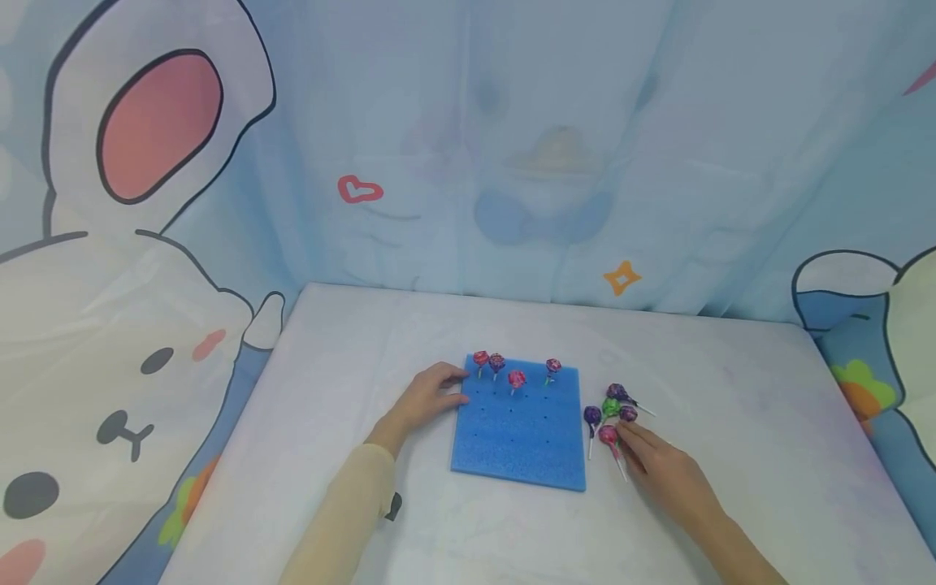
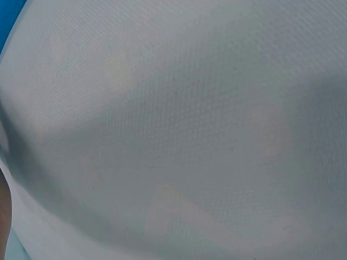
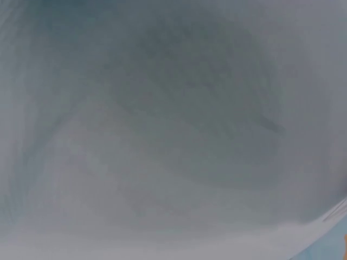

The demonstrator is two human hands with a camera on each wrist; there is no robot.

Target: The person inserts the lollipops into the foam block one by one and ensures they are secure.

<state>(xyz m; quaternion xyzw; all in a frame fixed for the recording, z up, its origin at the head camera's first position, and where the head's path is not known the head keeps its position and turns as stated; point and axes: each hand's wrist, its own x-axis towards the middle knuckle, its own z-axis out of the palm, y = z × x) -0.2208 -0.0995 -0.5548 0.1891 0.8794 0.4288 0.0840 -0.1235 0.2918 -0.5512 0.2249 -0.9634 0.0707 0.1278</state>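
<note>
A blue foam board with rows of small holes lies on the table. Several wrapped lollipops stand upright in its far part, among them a pink one and a purple one. At the board's left edge rests my left hand, thumb and fingers apart. My right hand reaches into a loose group right of the board, fingertips between a red lollipop and a small purple lollipop. Whether they pinch one I cannot tell. Beside these lie a green lollipop and darker purple ones.
The white-covered table extends around the board. Behind it hangs a light blue curtain with cartoon prints. A small dark object shows by the left sleeve. Both wrist views show mostly blurred pale cloth.
</note>
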